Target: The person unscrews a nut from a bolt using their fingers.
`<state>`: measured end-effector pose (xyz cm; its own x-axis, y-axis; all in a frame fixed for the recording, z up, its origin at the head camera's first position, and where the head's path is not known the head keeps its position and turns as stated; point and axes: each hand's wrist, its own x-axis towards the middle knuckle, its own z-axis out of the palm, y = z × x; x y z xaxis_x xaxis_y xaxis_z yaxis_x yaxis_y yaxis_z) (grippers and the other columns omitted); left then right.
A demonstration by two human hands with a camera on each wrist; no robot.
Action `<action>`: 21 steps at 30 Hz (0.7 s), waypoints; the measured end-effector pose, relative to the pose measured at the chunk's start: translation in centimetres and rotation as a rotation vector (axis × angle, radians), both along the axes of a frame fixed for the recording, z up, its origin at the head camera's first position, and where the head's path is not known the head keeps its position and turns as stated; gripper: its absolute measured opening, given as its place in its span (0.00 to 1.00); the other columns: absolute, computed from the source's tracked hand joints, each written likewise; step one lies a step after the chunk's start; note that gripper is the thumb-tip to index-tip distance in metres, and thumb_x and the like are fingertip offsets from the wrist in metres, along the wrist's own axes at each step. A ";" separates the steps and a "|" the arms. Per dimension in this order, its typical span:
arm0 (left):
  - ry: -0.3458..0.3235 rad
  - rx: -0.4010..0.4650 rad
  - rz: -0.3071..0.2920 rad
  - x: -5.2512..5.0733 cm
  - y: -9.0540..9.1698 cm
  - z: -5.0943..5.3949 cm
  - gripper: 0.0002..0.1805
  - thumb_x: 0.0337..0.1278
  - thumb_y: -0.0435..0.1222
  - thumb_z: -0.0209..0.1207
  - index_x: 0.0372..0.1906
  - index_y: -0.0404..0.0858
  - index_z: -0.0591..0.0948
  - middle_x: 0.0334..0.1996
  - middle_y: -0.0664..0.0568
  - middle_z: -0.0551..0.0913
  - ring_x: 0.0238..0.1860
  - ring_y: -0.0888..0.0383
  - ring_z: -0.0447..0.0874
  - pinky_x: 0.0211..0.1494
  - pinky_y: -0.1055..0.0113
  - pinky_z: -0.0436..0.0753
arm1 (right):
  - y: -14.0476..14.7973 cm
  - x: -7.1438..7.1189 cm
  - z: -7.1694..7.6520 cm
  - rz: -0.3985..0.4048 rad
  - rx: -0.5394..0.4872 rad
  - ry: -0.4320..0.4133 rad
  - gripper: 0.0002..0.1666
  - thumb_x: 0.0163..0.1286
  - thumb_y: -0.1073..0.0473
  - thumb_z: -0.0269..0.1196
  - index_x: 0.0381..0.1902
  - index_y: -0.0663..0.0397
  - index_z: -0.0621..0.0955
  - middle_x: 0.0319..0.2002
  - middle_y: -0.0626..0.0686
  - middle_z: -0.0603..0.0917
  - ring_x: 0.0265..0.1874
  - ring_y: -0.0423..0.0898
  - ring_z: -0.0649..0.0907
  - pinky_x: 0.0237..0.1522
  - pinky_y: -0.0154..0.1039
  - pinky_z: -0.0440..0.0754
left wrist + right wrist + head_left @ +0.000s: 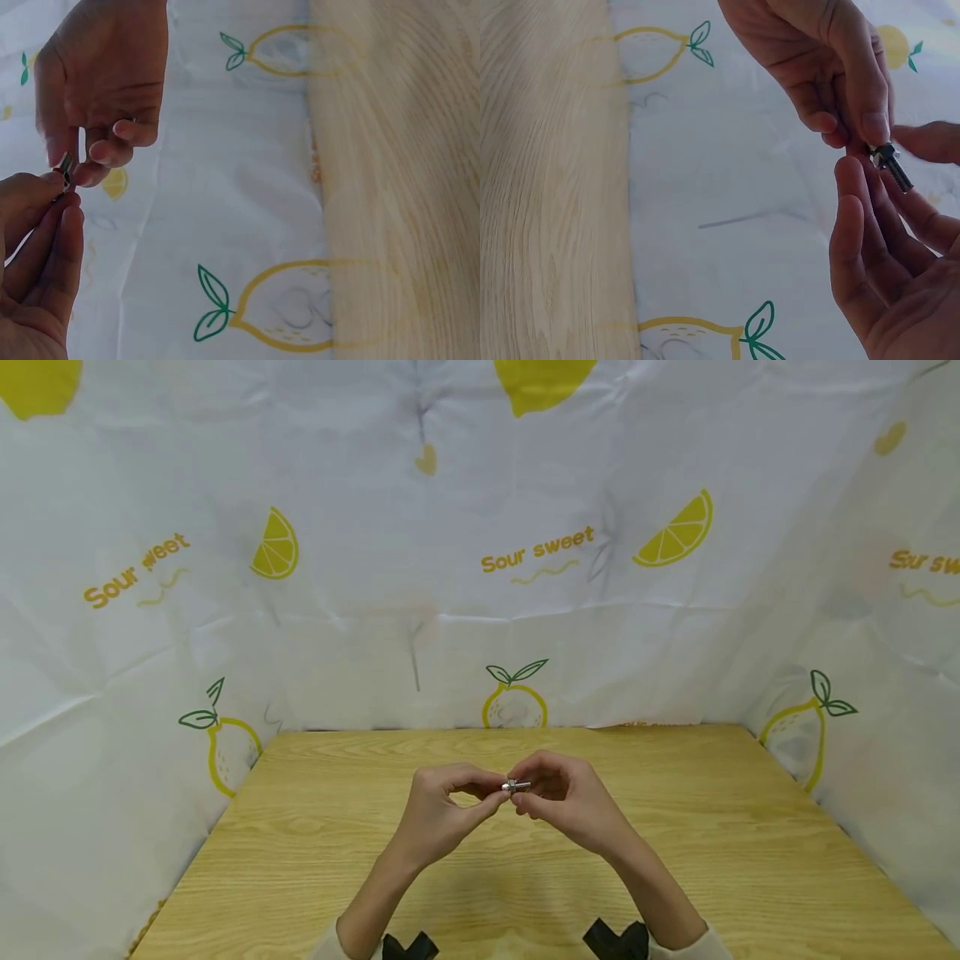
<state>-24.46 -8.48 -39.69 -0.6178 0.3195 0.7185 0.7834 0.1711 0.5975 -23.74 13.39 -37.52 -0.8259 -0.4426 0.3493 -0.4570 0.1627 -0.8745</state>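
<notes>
A small metal bolt (pixel 522 786) with a threaded shank lies roughly level between both hands above the table. My left hand (pixel 442 810) pinches its left end between thumb and forefinger, hiding most of that end. A nut (pixel 886 154) sits around the bolt close to those fingertips. My right hand (pixel 573 797) has its thumb and forefinger at opposite sides of the nut, with the other fingers loosely curled. In the right wrist view the bare thread points toward the right palm. The left wrist view shows the bolt (pixel 66 163) small and dark, partly covered by fingertips.
The light wood table (pixel 480 893) extends below the hands. White cloth (pixel 375 568) with lemon prints hangs behind it and along both sides. Black wrist mounts (pixel 408 947) show at the lower edge, near pale sleeves (pixel 693 946).
</notes>
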 end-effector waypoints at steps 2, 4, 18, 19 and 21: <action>0.002 0.006 -0.005 0.0 0.1 0.0 0.04 0.60 0.30 0.72 0.39 0.38 0.91 0.34 0.49 0.93 0.33 0.62 0.92 0.38 0.70 0.91 | 0.0 0.0 -0.1 -0.008 -0.027 0.017 0.09 0.73 0.66 0.63 0.49 0.63 0.83 0.39 0.66 0.87 0.30 0.45 0.89 0.34 0.40 0.90; 0.000 0.013 -0.013 0.1 0.1 0.0 0.03 0.60 0.30 0.71 0.38 0.38 0.91 0.34 0.49 0.93 0.33 0.61 0.92 0.38 0.70 0.91 | 0.0 0.0 -0.1 -0.020 -0.042 0.033 0.08 0.75 0.64 0.63 0.48 0.63 0.83 0.38 0.66 0.87 0.28 0.46 0.88 0.33 0.41 0.89; -0.026 0.011 -0.028 0.2 0.1 0.2 0.04 0.60 0.31 0.71 0.39 0.39 0.91 0.34 0.50 0.93 0.33 0.63 0.92 0.38 0.68 0.92 | -0.5 0.0 -0.1 -0.049 -0.013 -0.022 0.07 0.74 0.61 0.66 0.42 0.59 0.86 0.36 0.64 0.88 0.28 0.48 0.88 0.31 0.42 0.89; -0.045 0.013 -0.033 0.2 0.1 0.2 0.03 0.60 0.32 0.72 0.39 0.40 0.91 0.34 0.50 0.93 0.34 0.63 0.92 0.39 0.67 0.92 | -0.5 0.0 -0.1 -0.060 -0.007 -0.020 0.06 0.73 0.61 0.67 0.42 0.59 0.86 0.36 0.62 0.88 0.29 0.48 0.88 0.32 0.42 0.90; -0.068 0.015 -0.041 0.2 0.2 0.1 0.03 0.61 0.32 0.71 0.38 0.40 0.91 0.35 0.50 0.93 0.34 0.64 0.92 0.39 0.66 0.92 | -0.5 0.1 -0.1 -0.076 -0.005 -0.014 0.06 0.72 0.61 0.67 0.42 0.59 0.87 0.35 0.61 0.88 0.29 0.45 0.88 0.33 0.42 0.90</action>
